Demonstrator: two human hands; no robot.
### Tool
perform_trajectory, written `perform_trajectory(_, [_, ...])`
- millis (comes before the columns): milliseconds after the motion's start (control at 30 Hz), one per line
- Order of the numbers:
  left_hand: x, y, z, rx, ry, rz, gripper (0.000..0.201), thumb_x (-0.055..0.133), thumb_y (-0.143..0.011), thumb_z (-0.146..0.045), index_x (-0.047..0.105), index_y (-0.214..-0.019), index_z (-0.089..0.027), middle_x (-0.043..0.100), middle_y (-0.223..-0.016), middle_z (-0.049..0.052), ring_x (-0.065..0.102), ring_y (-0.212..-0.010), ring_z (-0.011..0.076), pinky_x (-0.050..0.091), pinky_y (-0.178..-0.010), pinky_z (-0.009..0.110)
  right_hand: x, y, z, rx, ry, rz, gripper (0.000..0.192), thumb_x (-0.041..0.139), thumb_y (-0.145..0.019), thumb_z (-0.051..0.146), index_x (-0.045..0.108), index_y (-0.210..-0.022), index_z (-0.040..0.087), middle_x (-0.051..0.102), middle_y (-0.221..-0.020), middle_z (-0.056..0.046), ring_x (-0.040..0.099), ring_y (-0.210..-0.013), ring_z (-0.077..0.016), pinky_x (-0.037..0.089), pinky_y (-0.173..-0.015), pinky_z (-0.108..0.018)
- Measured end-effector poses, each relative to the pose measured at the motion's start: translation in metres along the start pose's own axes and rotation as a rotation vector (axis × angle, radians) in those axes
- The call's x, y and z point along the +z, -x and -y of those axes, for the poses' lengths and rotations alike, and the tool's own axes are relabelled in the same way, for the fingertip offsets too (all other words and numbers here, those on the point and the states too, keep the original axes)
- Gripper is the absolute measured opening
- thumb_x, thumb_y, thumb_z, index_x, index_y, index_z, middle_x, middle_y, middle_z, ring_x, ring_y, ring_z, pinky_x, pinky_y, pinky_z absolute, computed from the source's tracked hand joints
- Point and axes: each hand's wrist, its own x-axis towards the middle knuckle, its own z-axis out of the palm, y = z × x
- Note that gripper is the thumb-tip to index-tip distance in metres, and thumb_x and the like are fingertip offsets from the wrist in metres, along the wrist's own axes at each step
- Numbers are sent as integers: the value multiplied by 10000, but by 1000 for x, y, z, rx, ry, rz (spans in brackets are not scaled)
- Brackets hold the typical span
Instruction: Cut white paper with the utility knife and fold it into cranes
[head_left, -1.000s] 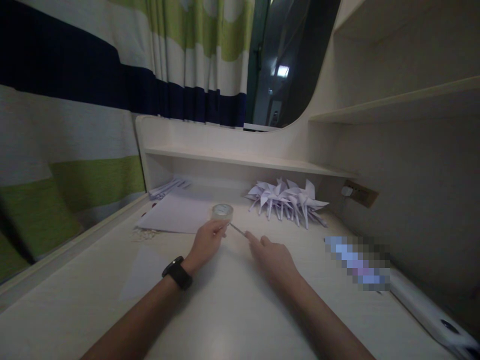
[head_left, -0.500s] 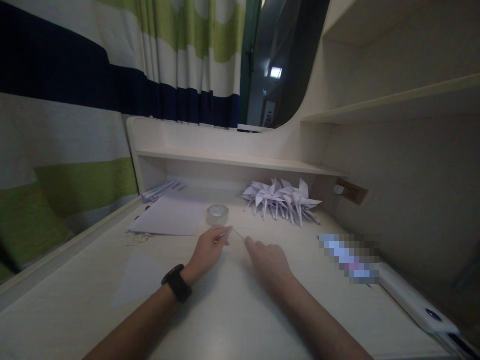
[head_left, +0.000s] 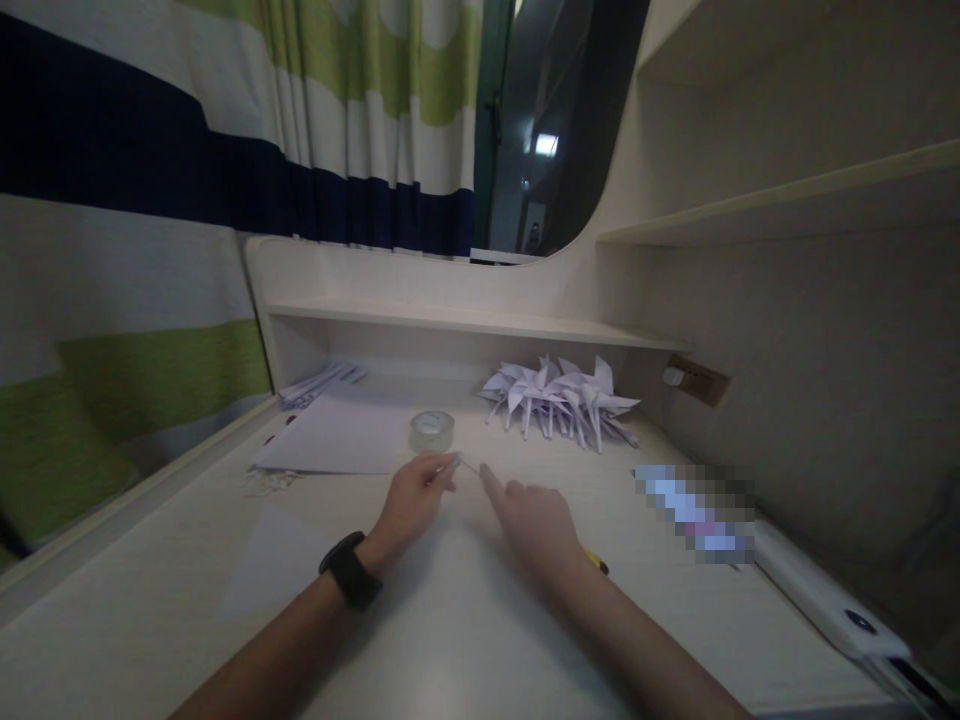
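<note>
1. My left hand (head_left: 411, 497) has its fingers pinched closed on a thin tape strip (head_left: 466, 464), keeping it taut.
2. My right hand (head_left: 531, 517) has a pointing finger pressing the strip's other end on the worktop (head_left: 465, 620).
3. The tape roll (head_left: 432, 430) stands just beyond, apart.

Dim, soft-focus scene. Faint sheen is seen on the surface (head_left: 465, 630). Edges are bowed by wide-angle distortion.

Clear glossy tape roll (head_left: 432, 430); smooth pale desk (head_left: 465, 620).
</note>
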Motion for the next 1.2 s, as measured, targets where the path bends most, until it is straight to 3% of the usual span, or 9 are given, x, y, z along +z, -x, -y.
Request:
perform_trajectory(233, [-5,-3,-3,-190,131,19,409,587,-776,-381,692,-1031,-78,697,-662,82,588,-517,155,418,-463,238,-5,-3,-1,-75,56,-64,466,371,-932,172,315,-1393,214,646,-822,-124,660,-711,-245,500,-564,-329])
perform_trajectory(467, [-6,-2,-6,-207,298,56,348,617,-760,-377,706,-970,-115,718,-867,108,636,-688,172,428,-499,223,-14,-2,-13,-101,63,-40,506,389,-926,173,265,-1413,233,661,-836,-119,665,-734,-230,495,-597,-310])
perform_trajectory(700, [-6,-2,-11,-169,184,-16,305,630,-744,-365,730,-913,-132,718,-722,71,627,-611,170,452,-488,234,-15,-3,-14,-123,23,17,540,411,-891,134,277,-1411,194,690,-863,-136,671,-685,-221,492,-584,-307])
perform_trajectory(933, [-5,-2,-7,-105,105,-43,275,609,-779,-375,733,-916,-171,735,-793,60,664,-708,195,494,-549,252,-16,-3,-7,-39,-72,10,414,349,-935,226,379,-1347,229,701,-729,-83,679,-639,-214,468,-558,-265])
perform_trajectory(1200, [-4,-1,-12,-111,75,-73,245,625,-755,-368,734,-856,-173,741,-845,66,675,-734,212,520,-615,287,-9,0,-5,-93,48,23,532,411,-890,133,281,-1403,184,691,-832,-144,681,-669,-227,495,-569,-293])
